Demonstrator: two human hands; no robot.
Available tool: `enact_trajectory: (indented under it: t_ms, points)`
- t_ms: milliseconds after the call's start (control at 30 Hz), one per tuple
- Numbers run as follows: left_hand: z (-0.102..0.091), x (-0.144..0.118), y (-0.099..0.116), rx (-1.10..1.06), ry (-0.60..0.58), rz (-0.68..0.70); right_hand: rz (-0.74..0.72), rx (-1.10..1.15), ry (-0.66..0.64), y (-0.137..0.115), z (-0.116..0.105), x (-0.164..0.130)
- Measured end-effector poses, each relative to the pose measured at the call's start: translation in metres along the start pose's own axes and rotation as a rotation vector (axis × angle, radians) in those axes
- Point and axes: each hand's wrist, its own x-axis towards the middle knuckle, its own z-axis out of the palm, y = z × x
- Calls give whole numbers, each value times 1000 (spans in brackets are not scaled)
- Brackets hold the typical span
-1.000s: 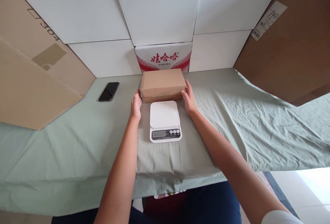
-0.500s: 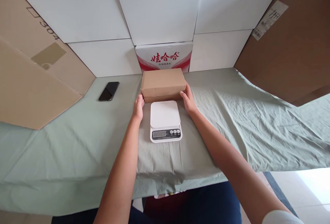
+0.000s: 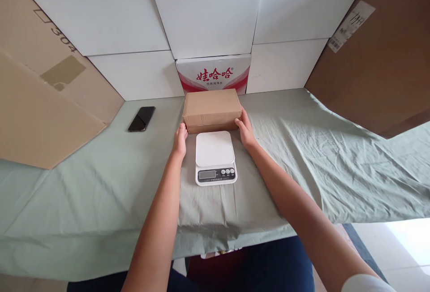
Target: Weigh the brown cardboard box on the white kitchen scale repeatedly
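Here, two hands grip a small box behind a kitchen scale.
Nearest, the white scale (image 3: 215, 157) sits on the green cloth (image 3: 101, 184); just beyond it, the left hand (image 3: 180, 139) and right hand (image 3: 245, 130) clasp the brown cardboard box (image 3: 211, 109) by its ends, with a phone (image 3: 141, 118) farther left.

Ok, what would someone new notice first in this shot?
Both hands, left hand and right hand, grip the ends of a brown cardboard box at table centre. Just in front sits a white kitchen scale, and a black phone lies far left on the green cloth.
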Motion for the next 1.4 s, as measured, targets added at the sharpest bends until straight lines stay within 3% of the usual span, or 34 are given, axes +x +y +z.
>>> enact_trajectory:
  t_ms: [233,433,633,800,900,1167,1400]
  points:
    - [4,-5,6,-16,23,35,-58,-37,-16,3,0,-2]
    - [13,-16,21,-48,64,244,-232,-98,-12,-8,2,-6]
    - [9,-66,43,-54,33,393,-367,-256,47,-36,-5,-33]
    - [-2,-128,41,-8,56,328,-292,-283,30,-50,-12,-84]
    - [-5,-149,39,3,76,271,-230,-282,12,-56,-12,-106]
    - [-6,-149,37,5,7,192,-188,-296,36,-60,-8,-111]
    - [-9,-147,34,4,8,194,-242,-287,92,-61,-7,-110]
